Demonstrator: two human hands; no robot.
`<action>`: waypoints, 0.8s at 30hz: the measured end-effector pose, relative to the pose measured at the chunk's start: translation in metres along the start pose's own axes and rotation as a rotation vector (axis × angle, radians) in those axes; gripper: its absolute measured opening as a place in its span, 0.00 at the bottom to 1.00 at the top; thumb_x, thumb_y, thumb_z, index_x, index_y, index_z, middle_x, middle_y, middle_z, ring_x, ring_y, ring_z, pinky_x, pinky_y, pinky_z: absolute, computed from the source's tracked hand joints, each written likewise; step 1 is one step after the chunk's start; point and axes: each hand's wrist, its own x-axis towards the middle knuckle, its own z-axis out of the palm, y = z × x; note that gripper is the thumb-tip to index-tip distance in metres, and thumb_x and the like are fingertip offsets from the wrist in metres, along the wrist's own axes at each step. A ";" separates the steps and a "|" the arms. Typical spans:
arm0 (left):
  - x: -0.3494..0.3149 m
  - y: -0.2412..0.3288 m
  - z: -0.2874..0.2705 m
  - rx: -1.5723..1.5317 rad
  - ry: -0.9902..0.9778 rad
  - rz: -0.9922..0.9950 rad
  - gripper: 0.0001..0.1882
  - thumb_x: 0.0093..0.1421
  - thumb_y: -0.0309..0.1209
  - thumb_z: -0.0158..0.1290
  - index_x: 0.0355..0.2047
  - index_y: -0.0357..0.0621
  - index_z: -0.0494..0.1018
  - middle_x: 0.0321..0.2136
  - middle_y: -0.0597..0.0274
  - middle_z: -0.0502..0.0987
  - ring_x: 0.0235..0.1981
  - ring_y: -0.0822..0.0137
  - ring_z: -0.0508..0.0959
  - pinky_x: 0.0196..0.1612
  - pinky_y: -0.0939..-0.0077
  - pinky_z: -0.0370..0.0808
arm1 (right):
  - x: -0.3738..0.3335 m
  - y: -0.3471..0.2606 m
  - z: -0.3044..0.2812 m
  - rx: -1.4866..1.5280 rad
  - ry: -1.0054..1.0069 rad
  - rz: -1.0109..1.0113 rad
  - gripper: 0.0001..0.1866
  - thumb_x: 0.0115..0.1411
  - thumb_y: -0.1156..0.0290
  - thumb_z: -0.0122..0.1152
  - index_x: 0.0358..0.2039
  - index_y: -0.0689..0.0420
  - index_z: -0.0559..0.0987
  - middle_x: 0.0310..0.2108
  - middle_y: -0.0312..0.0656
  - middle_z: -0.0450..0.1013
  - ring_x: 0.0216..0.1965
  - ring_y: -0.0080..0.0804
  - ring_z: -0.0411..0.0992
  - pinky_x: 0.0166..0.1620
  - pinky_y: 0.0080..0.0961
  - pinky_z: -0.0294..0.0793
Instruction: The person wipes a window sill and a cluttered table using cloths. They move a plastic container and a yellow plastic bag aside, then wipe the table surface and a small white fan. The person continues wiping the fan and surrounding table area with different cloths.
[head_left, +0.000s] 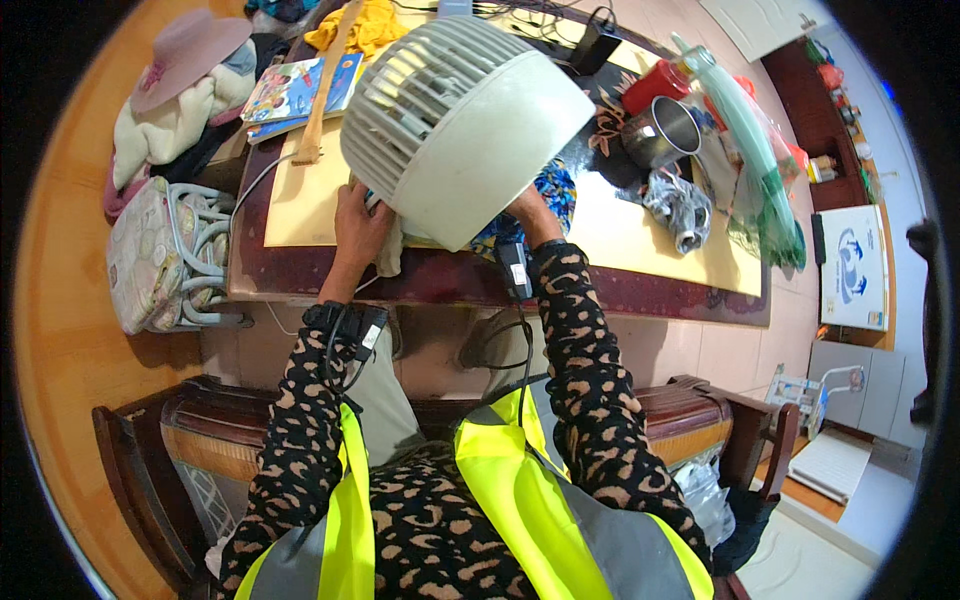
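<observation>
A large off-white fan head [500, 150] with a slatted grille fills the space above the table's near side, tilted, its grille facing up and left. My left hand [360, 230] is at its lower left edge, fingers curled around something mostly hidden under the fan. A beige cloth [389, 254] hangs beside that hand at the table edge. My right hand [538, 215] reaches under the fan's right side, and the fan hides its fingers. Next to it lies a blue patterned cloth [557, 190], partly covered by the fan.
On the table [660, 302] are picture books [290, 92], a wooden stick [322, 100], a yellow cloth [365, 27], a metal mug [662, 133], a crumpled plastic bag [680, 207], and a green-tinted plastic bag [755, 160]. A cushioned chair [150, 255] stands left; cables run along the back.
</observation>
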 end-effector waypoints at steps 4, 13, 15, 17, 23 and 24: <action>-0.003 0.011 0.009 0.028 0.048 0.052 0.20 0.56 0.35 0.57 0.47 0.40 0.73 0.40 0.43 0.71 0.41 0.46 0.70 0.44 0.54 0.69 | -0.004 -0.009 0.002 0.071 0.046 0.060 0.18 0.55 0.66 0.62 0.45 0.59 0.79 0.48 0.55 0.76 0.51 0.55 0.72 0.54 0.41 0.71; -0.007 0.017 0.011 -0.067 0.054 -0.161 0.26 0.56 0.44 0.56 0.48 0.37 0.70 0.43 0.42 0.73 0.47 0.44 0.72 0.49 0.54 0.68 | -0.050 -0.051 0.004 0.226 0.389 -0.089 0.08 0.53 0.78 0.61 0.33 0.67 0.78 0.31 0.52 0.78 0.33 0.48 0.77 0.38 0.39 0.77; -0.001 0.010 0.017 -0.173 0.007 -0.223 0.29 0.56 0.47 0.56 0.48 0.36 0.70 0.45 0.43 0.73 0.49 0.45 0.73 0.51 0.55 0.68 | -0.059 -0.056 0.012 -0.018 0.358 0.080 0.17 0.56 0.75 0.57 0.46 0.66 0.74 0.46 0.58 0.72 0.51 0.56 0.69 0.55 0.46 0.66; 0.001 0.006 0.019 -0.225 -0.004 -0.382 0.31 0.53 0.47 0.60 0.49 0.36 0.67 0.46 0.43 0.73 0.50 0.45 0.73 0.49 0.55 0.69 | -0.075 -0.062 0.022 -0.110 0.410 0.029 0.21 0.61 0.74 0.50 0.54 0.66 0.70 0.55 0.62 0.64 0.56 0.64 0.62 0.59 0.49 0.61; -0.008 0.026 0.016 0.098 -0.002 -0.188 0.24 0.54 0.41 0.60 0.46 0.40 0.68 0.42 0.44 0.71 0.45 0.43 0.74 0.44 0.53 0.72 | -0.094 -0.079 0.031 -0.084 0.490 -0.023 0.21 0.59 0.79 0.51 0.55 0.61 0.71 0.57 0.62 0.63 0.58 0.67 0.59 0.60 0.53 0.58; -0.014 0.031 0.014 0.177 -0.005 -0.112 0.23 0.54 0.39 0.60 0.46 0.41 0.69 0.42 0.44 0.71 0.43 0.42 0.74 0.44 0.53 0.72 | -0.092 -0.078 0.025 -0.075 0.443 -0.028 0.19 0.57 0.77 0.53 0.51 0.63 0.75 0.55 0.60 0.66 0.58 0.66 0.60 0.60 0.52 0.58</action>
